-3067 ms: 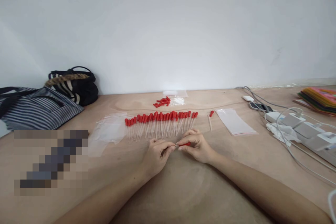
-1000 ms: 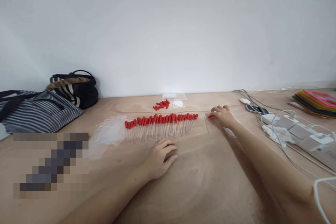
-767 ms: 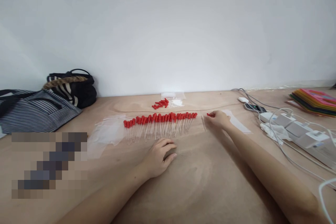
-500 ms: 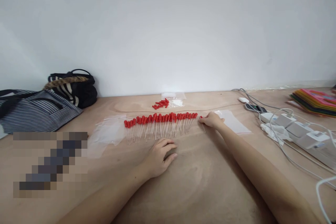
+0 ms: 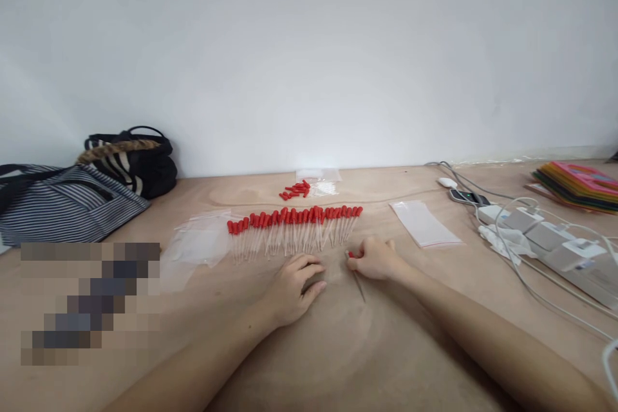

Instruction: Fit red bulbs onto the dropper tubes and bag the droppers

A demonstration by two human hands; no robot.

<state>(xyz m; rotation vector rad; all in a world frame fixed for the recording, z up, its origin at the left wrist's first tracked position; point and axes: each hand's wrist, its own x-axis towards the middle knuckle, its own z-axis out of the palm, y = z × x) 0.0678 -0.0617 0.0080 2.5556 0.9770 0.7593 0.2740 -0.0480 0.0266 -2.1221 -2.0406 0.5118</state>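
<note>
My right hand [image 5: 379, 259] pinches the red bulb of a dropper [image 5: 358, 282], whose thin clear stem points down toward me, just above or on the table. To its left, my left hand [image 5: 297, 290] rests on the table with its fingers apart and nothing in it. Beyond both hands lies a row of several red-capped droppers [image 5: 294, 217], side by side, stems toward me. Behind the row are a small heap of loose red bulbs [image 5: 295, 190] and a bundle of clear tubes [image 5: 323, 188] on a plastic bag.
Clear zip bags [image 5: 197, 241] lie left of the row, and a white bag [image 5: 425, 223] lies on the right. Farther right are a power strip with chargers [image 5: 550, 241], cables and stacked coloured sheets [image 5: 577, 187]. A striped bag [image 5: 77, 206] and a black bag [image 5: 154, 167] stand at the left.
My right hand has come from the row's right end toward me and slightly left, carrying a dropper. My left hand has stayed in place.
</note>
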